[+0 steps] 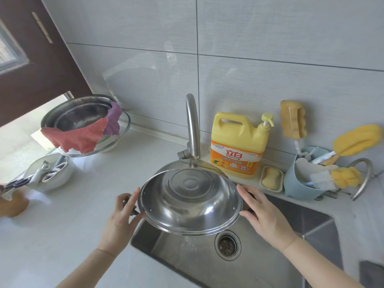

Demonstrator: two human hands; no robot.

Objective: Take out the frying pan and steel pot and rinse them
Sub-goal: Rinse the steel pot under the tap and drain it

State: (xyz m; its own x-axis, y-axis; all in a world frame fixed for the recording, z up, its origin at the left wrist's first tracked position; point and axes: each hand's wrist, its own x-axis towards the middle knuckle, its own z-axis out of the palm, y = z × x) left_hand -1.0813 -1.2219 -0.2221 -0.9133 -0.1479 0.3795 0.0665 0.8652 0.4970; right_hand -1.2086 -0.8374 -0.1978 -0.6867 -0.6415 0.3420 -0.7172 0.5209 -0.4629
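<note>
Fingers [133,201] of both hands curl round side handles of steel pot [190,201], tilted over sink [311,229]; keep rim low so water drains.

Both my forearms reach forward and in toward each other, bare to past the wrists. My left hand [122,213] curls round the dark handle on its side of the steel pot [190,201], thumb pointing right. My right hand [262,213] grips the opposite handle, back of the hand up, fingers wrapping over it.
</note>
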